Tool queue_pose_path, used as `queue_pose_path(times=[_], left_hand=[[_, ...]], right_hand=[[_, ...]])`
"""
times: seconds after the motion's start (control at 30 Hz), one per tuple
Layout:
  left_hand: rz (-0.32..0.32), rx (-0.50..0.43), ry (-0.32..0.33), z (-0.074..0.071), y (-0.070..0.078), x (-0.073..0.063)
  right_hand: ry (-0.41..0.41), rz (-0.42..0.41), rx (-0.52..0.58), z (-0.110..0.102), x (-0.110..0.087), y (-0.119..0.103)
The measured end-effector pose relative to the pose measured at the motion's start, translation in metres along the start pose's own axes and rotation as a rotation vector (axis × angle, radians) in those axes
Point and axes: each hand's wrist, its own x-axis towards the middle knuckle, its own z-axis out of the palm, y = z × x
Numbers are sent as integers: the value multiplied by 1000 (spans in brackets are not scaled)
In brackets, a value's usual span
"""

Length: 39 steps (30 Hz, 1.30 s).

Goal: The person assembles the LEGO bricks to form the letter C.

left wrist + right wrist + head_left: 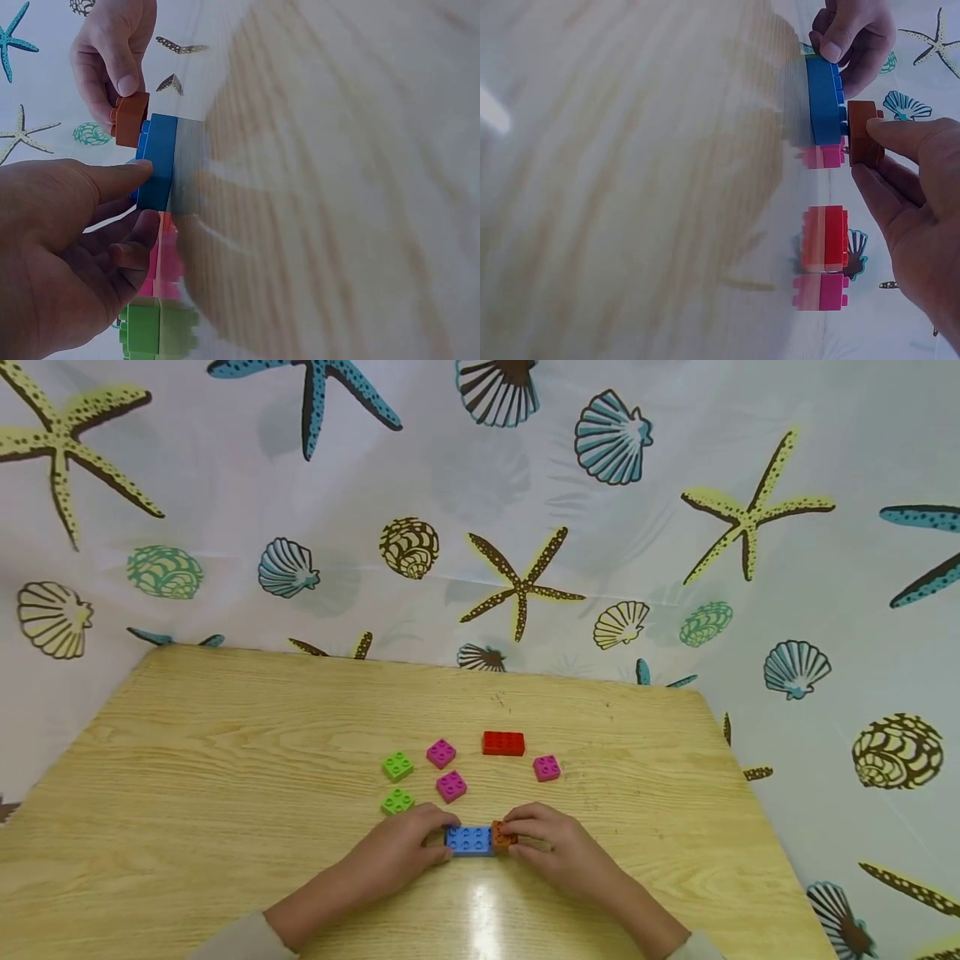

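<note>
A blue toy brick [469, 840] with two rows of studs lies on the table in front of the person. My left hand [401, 852] pinches its left end, thumb on the near side [154, 184]. Between the thumb and fingers of my right hand [558, 852] is a smaller orange toy brick [502, 836]. This orange brick [863, 133] is over the blue brick's right end, with blue studs showing between the two in the right wrist view. Its underside is hidden, so I cannot tell whether they touch.
Beyond the hands lie two green bricks [397, 766], one partly behind the left hand. Several magenta bricks [452, 786] and a longer red brick [503, 743] are also on the wooden table [225, 735]. A curtain with shells and starfish [420, 468] hangs along the far edge.
</note>
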Motion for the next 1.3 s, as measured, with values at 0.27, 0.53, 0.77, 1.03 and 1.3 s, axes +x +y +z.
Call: queue_pose_path(times=[0.27, 0.53, 0.77, 1.03, 1.3], left_hand=[[3, -1, -5, 0, -1, 0], [16, 17, 8, 0, 0, 0], [3, 7, 7, 0, 2, 0], [12, -3, -10, -2, 2, 1], [2, -14, -12, -2, 2, 2]], right_hand=[[11, -121, -57, 4, 4, -1], [5, -123, -143, 4, 6, -6], [23, -187, -174, 3, 6, -4], [29, -198, -197, 2, 6, -2], [18, -211, -202, 4, 9, -3]])
